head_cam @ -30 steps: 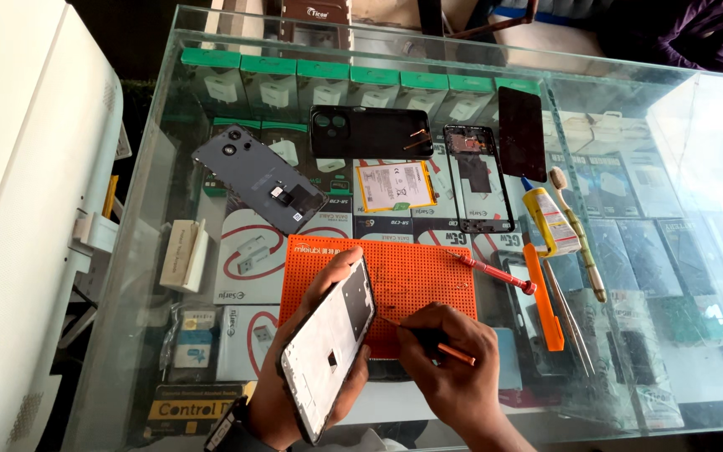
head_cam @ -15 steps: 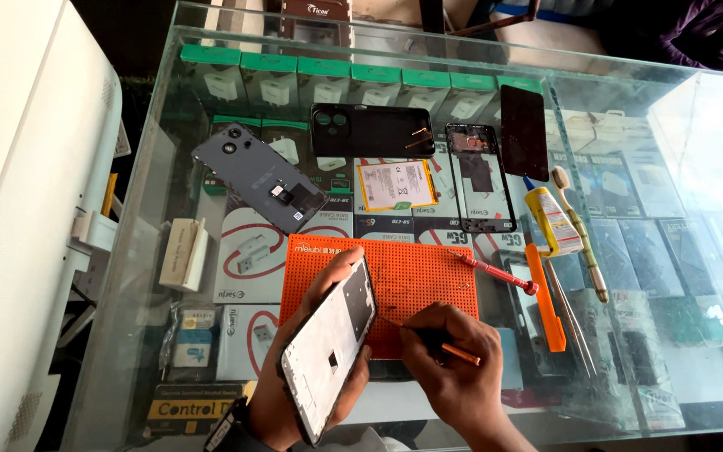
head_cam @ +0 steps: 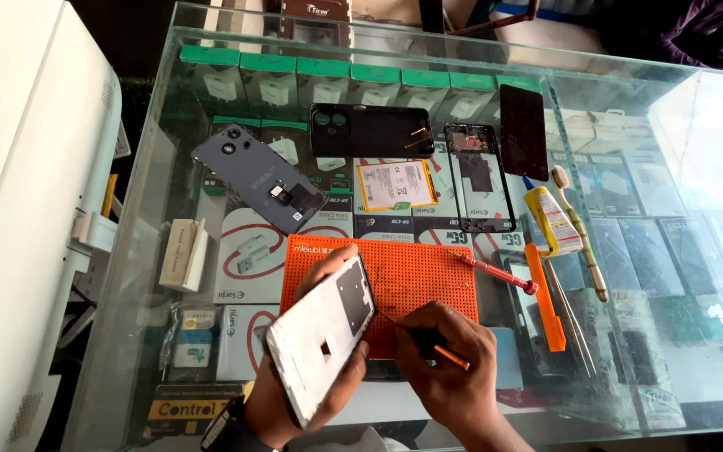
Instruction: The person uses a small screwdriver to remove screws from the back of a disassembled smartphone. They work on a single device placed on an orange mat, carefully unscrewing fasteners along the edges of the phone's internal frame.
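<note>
- A person's left hand grips a white phone frame, fingers wrapped round its edges, holding it tilted above the near edge of an orange work mat on a glass counter.
- The right hand is closed on a thin orange-and-black screwdriver, whose tip meets the frame's right side.
- Beyond the mat, laid out on the glass: a grey phone back cover, a black phone case, a flat battery, a black inner frame and a dark screen panel.
- To the right of the mat lie a red-handled screwdriver, a yellow glue tube, an orange pry tool and a toothbrush.
- Boxed chargers and cables show in the case under the glass.
</note>
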